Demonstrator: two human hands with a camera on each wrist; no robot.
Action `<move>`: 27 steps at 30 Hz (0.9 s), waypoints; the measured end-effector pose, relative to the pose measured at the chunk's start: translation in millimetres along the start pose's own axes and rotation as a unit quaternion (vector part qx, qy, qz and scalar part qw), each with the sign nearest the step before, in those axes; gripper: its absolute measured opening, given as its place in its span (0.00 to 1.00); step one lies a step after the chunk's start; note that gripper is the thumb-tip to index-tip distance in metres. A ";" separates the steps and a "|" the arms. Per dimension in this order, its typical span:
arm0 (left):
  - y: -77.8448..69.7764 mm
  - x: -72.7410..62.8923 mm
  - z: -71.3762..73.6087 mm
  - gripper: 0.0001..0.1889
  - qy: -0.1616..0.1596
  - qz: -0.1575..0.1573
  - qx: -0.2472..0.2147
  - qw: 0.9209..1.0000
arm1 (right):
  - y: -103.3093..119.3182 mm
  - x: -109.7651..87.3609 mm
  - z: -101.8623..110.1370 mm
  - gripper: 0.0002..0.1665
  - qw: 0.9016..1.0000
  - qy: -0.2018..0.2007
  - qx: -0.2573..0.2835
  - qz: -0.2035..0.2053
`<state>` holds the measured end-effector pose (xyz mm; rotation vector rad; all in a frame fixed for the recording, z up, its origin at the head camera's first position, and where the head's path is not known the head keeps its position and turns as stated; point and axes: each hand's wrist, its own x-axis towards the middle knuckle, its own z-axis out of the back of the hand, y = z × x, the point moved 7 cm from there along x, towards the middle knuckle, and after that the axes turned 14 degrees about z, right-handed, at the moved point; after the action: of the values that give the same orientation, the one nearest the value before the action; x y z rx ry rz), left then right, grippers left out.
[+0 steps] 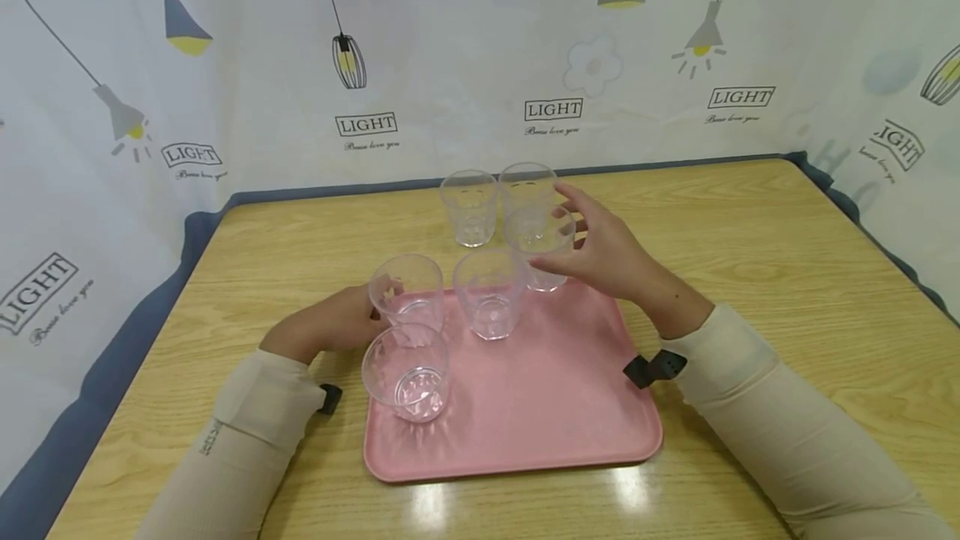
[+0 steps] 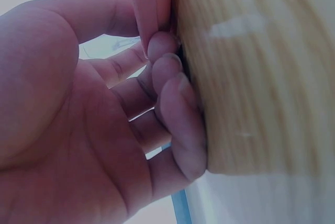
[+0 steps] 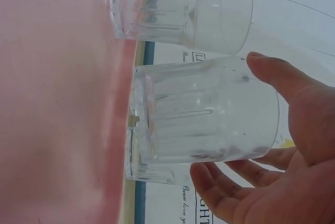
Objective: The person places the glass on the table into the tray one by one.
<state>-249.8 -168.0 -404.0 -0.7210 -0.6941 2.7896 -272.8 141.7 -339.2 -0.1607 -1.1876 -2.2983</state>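
Note:
My right hand (image 1: 611, 255) holds a clear cup (image 1: 542, 261) near its rim, thumb on one side and fingers on the other. The cup is upright at the back edge of a pink tray (image 1: 558, 407); whether its base touches anything, I cannot tell. In the right wrist view the thumb and fingertips meet the cup's wall (image 3: 209, 111). At the tray's left side, my left hand (image 1: 337, 322) grips the edge, with curled fingers under the rim in the left wrist view. Three more clear cups stand on the tray: a front-left cup (image 1: 420, 407), a back-left cup (image 1: 408, 282) and a middle cup (image 1: 491, 307).
Behind the tray, a left clear cup (image 1: 470, 211) and a right clear cup (image 1: 528, 182) stand on the wooden table (image 1: 780, 273), close to the held one. A white cloth (image 1: 465, 57) printed with lamps hangs behind the table and along its sides.

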 end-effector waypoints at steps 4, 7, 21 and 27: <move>0.2 0.6 0.1 0.18 0.000 -0.001 0.003 1.000 | -1.0 -0.2 -0.7 0.60 1.000 0.008 0.000 0.000; -0.1 0.6 0.3 0.19 -0.001 -0.002 0.005 1.000 | -1.4 -0.6 -0.9 0.58 1.000 0.014 -0.004 0.002; -1.0 -0.3 0.8 0.19 -0.001 0.000 0.003 1.000 | -5.5 -2.1 -1.5 0.54 0.999 0.024 0.020 -0.028; -1.8 -0.1 1.1 0.18 -0.004 -0.002 0.007 1.000 | -10.2 -4.0 -3.8 0.56 0.997 0.035 0.046 -0.054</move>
<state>-250.2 -167.0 -402.3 -0.7045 -0.6764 2.7926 -274.1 145.1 -350.2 0.0196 -1.2920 -2.3150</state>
